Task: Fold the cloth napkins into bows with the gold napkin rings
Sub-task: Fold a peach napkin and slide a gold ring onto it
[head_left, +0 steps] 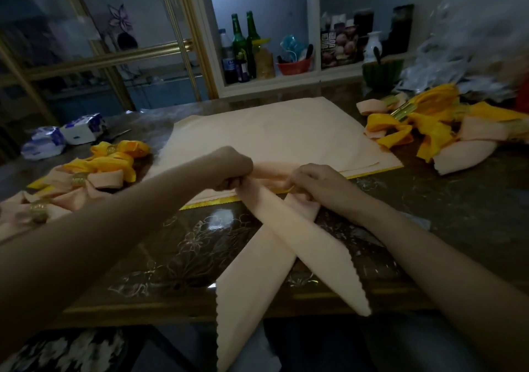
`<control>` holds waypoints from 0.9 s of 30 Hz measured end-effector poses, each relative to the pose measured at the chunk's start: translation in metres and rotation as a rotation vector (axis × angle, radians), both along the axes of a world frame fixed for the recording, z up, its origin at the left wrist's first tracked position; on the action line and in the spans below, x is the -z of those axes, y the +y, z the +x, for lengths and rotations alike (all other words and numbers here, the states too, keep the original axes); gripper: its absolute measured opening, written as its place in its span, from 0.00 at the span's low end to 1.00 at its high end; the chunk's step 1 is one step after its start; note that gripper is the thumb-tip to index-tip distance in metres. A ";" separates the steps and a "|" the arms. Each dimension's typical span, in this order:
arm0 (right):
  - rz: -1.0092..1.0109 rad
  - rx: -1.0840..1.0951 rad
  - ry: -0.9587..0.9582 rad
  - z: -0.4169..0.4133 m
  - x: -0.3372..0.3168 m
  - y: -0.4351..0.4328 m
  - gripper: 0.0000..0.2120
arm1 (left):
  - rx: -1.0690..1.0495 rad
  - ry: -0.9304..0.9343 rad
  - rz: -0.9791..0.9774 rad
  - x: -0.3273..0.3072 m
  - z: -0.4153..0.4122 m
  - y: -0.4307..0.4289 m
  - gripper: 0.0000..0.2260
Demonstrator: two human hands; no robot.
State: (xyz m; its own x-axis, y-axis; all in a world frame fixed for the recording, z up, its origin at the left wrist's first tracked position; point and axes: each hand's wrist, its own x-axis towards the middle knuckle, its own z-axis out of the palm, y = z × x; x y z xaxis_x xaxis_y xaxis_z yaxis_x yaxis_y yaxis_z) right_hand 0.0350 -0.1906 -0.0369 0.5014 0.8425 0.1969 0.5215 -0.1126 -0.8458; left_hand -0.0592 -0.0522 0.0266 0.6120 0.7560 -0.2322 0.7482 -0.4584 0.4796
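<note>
Napkin [300, 245] is bunched between both hands: the left hand [233, 168] is curled round it like a fist, and the right hand [317, 182] pinches it just beside. Its two tails are crossed below the hands and hang past the table [183, 245] edge. Bare tabletop is left under both wrists. A flat stack [272, 137] is spread just beyond the knuckles. Finished bows are heaped out left [86, 182] and out right [429, 131], well apart from the hands.

Both forearms [120, 228] are bare right to the frame's edge, like the left hand [232, 168] and right hand [315, 182]; dark blue-grey trousers [329, 346] cover the lap below
</note>
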 end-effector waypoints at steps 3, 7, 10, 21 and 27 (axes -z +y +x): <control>-0.069 -0.044 0.086 -0.005 -0.007 -0.007 0.24 | -0.073 -0.179 -0.198 0.017 -0.009 -0.011 0.12; -0.231 -0.133 -0.150 -0.012 -0.005 -0.010 0.24 | -0.103 -0.352 -0.459 0.021 -0.028 -0.026 0.04; -0.249 -0.037 -0.305 -0.015 0.000 -0.012 0.15 | -0.021 -0.231 -0.264 0.028 -0.043 -0.035 0.18; -0.188 -0.056 -0.100 -0.010 -0.021 -0.029 0.05 | 0.417 -0.027 0.107 0.041 -0.049 -0.050 0.19; -0.536 -0.050 -0.114 0.002 -0.029 -0.049 0.13 | 0.458 0.162 0.148 0.022 -0.043 -0.044 0.14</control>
State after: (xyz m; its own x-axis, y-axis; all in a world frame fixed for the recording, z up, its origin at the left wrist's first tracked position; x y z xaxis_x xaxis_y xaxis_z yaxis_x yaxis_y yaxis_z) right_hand 0.0369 -0.2394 -0.0076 0.4586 0.8620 -0.2158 0.6226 -0.4850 -0.6142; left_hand -0.1023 -0.0960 0.0044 0.8535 0.4503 -0.2624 0.5138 -0.8113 0.2789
